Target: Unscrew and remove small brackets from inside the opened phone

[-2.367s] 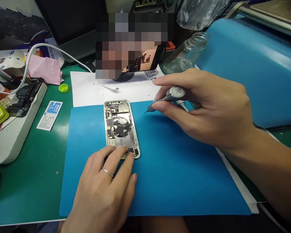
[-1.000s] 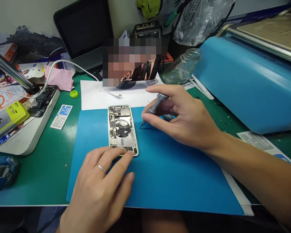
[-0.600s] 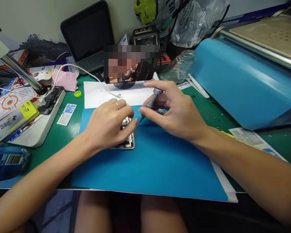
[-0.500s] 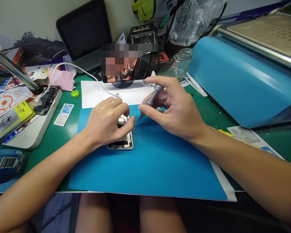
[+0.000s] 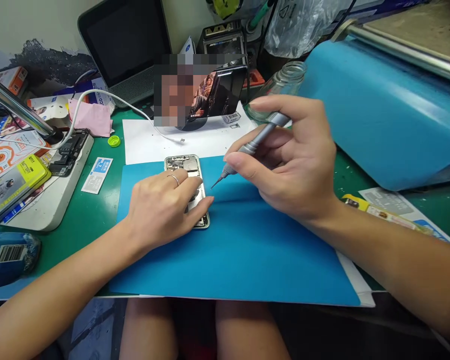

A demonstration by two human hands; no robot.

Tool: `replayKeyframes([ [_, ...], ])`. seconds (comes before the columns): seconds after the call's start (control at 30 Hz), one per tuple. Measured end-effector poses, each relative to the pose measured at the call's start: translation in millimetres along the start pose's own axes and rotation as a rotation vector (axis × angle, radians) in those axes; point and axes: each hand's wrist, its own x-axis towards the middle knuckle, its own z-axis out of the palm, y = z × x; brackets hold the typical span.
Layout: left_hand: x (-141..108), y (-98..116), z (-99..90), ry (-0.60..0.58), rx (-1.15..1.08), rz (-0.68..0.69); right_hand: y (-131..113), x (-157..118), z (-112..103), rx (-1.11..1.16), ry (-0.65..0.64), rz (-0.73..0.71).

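Apparently, everything is arranged around the flat blue rectangular work mat. On this mat, at its far edge and left of its middle, lies the slim phone body with a pale frame and bare inner parts. The left hand, which wears a thin silver ring, is laid over the phone body, and its thumb reaches across the right edge. I suppose this is for steadying, because such a light thing could slide; but most fingertips are hidden, so I cannot tell if they grip or only press.

The right hand pinches the slender silver-grey metal screwdriver, while the index finger is arched above the handle. The fingers hold it low, near the thin dark tip, which in my opinion gives finer control. The tool is tilted, its tip just beside the right edge of the phone body; I cannot tell if it touches the mat.

Beyond the mat's far edge, a black-framed screen faces the person, presumably for easy viewing. Left of the mat, the round lime-green cap and the blue-and-grey printed card lie aside, probably to leave working room.
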Motion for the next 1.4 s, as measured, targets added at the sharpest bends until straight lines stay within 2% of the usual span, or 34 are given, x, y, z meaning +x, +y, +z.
replayKeyframes([
  [0.4, -0.9, -2.0, 17.7, 0.01, -0.082, 0.062, 1.6, -5.3, 7.9, 0.139, 0.016, -0.054],
  [0.77, -0.4, -4.8, 15.3, 0.053, -0.159, 0.086, 1.1, -3.5, 7.4, 0.127, 0.03, -0.106],
  [1.13, -1.6, -5.4, 16.9, 0.035, -0.187, 0.054, 1.4, -2.2, 3.7, 0.063, -0.058, -0.198],
  [1.3, -0.7, -4.4, 17.3, 0.033, -0.186, 0.045, -3.7, -5.6, 7.1, 0.041, 0.026, -0.137],
  [1.4, -0.1, -3.6, 17.1, 0.028, -0.185, 0.034, -4.5, -6.8, 7.1, 0.021, 0.021, -0.131],
])
